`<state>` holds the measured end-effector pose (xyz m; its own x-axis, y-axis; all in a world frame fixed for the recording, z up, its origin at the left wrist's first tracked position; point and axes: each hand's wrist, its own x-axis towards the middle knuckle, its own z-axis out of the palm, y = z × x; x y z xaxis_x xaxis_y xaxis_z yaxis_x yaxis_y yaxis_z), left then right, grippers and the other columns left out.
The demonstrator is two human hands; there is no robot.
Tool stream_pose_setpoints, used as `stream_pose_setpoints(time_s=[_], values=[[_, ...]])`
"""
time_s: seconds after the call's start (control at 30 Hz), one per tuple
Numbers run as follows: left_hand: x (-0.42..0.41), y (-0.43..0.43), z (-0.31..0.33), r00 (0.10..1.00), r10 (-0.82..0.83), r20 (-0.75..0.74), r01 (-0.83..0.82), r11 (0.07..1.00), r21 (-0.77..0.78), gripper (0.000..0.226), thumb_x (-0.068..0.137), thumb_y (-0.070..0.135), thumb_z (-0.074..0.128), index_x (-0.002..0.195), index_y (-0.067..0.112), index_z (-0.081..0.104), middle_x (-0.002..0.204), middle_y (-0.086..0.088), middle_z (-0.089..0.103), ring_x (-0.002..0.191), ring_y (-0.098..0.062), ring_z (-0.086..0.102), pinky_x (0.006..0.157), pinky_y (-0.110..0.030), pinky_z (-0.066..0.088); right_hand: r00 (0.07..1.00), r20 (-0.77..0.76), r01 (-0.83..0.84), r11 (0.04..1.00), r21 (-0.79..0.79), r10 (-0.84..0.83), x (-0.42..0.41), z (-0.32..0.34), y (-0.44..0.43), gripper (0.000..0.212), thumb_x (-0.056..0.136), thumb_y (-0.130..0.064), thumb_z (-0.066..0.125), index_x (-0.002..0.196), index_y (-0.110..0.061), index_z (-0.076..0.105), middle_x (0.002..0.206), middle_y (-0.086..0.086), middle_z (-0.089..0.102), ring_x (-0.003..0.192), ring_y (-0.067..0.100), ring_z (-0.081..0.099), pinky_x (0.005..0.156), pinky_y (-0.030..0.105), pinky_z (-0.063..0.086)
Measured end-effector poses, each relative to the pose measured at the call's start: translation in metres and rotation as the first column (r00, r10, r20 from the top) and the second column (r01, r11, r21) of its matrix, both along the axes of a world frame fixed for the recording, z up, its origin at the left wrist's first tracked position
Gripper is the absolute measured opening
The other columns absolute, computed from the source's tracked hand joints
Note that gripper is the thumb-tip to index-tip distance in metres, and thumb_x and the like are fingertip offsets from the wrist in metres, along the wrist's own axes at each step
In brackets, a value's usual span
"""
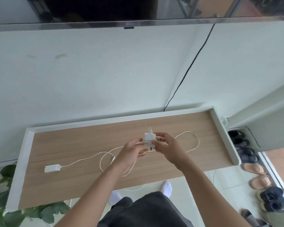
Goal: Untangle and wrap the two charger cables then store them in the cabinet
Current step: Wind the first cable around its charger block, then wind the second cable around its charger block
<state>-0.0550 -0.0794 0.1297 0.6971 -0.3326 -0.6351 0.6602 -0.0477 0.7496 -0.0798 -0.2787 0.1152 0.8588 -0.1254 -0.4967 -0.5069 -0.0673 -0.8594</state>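
Note:
Above the middle of the wooden cabinet top (195,126), both my hands hold a white charger block (148,136) with cable turns wound round it. My left hand (131,153) grips its lower left side. My right hand (166,145) pinches the cable at the block's right side. From there a loose white cable (193,136) loops out to the right over the wood. A second white charger block (52,168) lies flat at the left, and its cable (103,154) curls toward my hands and drops over the front edge.
A television hangs on the wall above, with a black cord (192,63) running down behind the cabinet. A leafy plant (7,194) stands at the lower left. Several shoes (252,161) line the floor to the right. My feet in white socks stand below the front edge.

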Motion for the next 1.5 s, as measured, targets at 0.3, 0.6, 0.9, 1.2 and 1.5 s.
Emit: stream_pose_setpoints(time_s=[0.3, 0.6, 0.9, 1.2, 1.5], values=[[-0.006, -0.155, -0.062, 0.967, -0.233, -0.1, 0.241, 0.968, 0.075, 0.03, 0.103, 0.008, 0.061, 0.114, 0.02, 0.086, 0.107, 0.002, 0.08, 0.094, -0.015, 0.068, 0.095, -0.032, 0.056, 0.978, -0.169, 0.136, 0.989, 0.05, -0.126, -0.043, -0.044, -0.153, 0.028, 0.106, -0.016, 0.07, 0.134, -0.018, 0.071, 0.122, 0.011, 0.08, 0.109, 0.029, 0.08, 0.093, 0.033, 0.065], [-0.026, -0.298, -0.12, 0.911, -0.34, -0.235, 0.37, 0.924, 0.096, 0.042, 0.105, 0.007, 0.051, 0.098, 0.036, 0.081, 0.108, -0.003, 0.057, 0.098, -0.019, 0.055, 0.082, -0.029, 0.047, 0.932, -0.304, 0.193, 0.98, -0.049, -0.199, -0.066, -0.107, -0.279, 0.028, 0.107, -0.013, 0.067, 0.134, -0.015, 0.069, 0.118, 0.013, 0.08, 0.095, 0.025, 0.077, 0.102, 0.043, 0.064], [-0.028, -0.338, -0.155, 0.873, -0.481, -0.08, 0.476, 0.807, 0.351, 0.058, 0.102, 0.014, 0.051, 0.154, 0.038, 0.061, 0.169, 0.032, 0.003, 0.118, -0.008, 0.064, 0.088, -0.031, 0.057, 0.906, -0.389, 0.134, 0.985, -0.107, -0.165, -0.061, -0.151, -0.316, 0.028, 0.109, -0.01, 0.06, 0.135, -0.017, 0.068, 0.116, 0.014, 0.079, 0.095, 0.026, 0.073, 0.109, 0.054, 0.058], [-0.015, -0.338, -0.18, 0.678, -0.733, -0.06, 0.617, 0.523, 0.589, 0.071, 0.1, 0.016, 0.055, 0.165, 0.044, 0.044, 0.182, 0.002, -0.021, 0.169, -0.042, -0.002, 0.136, -0.053, 0.015, 0.942, -0.321, 0.021, 0.975, -0.223, -0.094, -0.048, -0.154, -0.307, 0.038, 0.109, -0.018, 0.063, 0.146, -0.017, 0.061, 0.132, 0.003, 0.066, 0.129, 0.018, 0.061, 0.095, 0.035, 0.06], [-0.01, -0.286, -0.173, 0.82, -0.572, 0.023, 0.483, 0.713, 0.508, 0.06, 0.102, 0.01, 0.052, 0.16, 0.024, 0.053, 0.165, 0.001, 0.052, 0.145, -0.02, 0.056, 0.118, -0.031, 0.044, 0.93, -0.335, -0.032, 0.875, -0.484, -0.151, -0.051, -0.138, -0.291, 0.05, 0.102, -0.034, 0.069, 0.15, -0.023, 0.06, 0.153, 0.013, 0.048, 0.138, 0.033, 0.051, 0.119, 0.044, 0.042]])
